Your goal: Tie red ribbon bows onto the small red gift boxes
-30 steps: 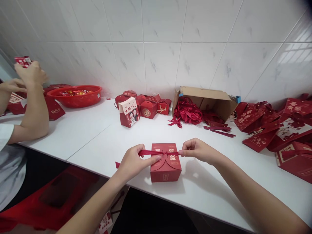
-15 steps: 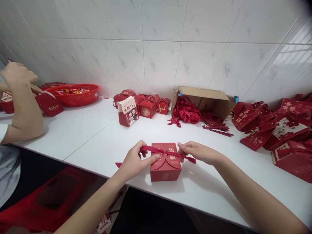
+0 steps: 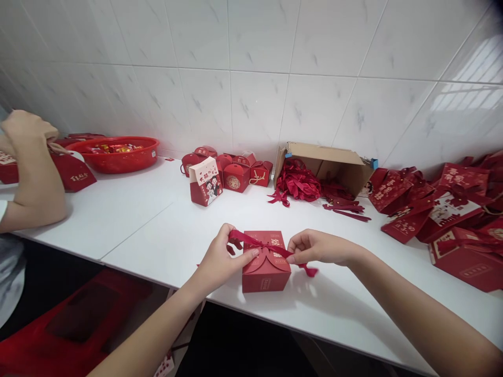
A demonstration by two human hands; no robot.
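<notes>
A red gift box (image 3: 266, 280) with gold characters sits near the front edge of the white table. Across its top runs a dark red ribbon (image 3: 257, 242), crossed at the middle of the lid. My left hand (image 3: 228, 256) is closed around the ribbon's left part, its thumb pressed on the box lid. On the right side of the box, my right hand (image 3: 314, 247) pinches the other part of the ribbon between thumb and fingers. A loose ribbon end hangs beyond those fingertips.
Behind stand several small red boxes (image 3: 237, 177) and a pink-topped box (image 3: 206, 180). A tipped cardboard box (image 3: 330, 152) spills ribbons (image 3: 296, 180). Finished-looking red boxes (image 3: 467, 259) crowd the right. Leftward are a red basin (image 3: 126, 161) of wrapped sweets and another person's arm (image 3: 33, 173).
My right hand has moved from the box's right edge onto the ribbon and now pinches it. The ribbon's right end has swung downward. My left hand stays on the box.
</notes>
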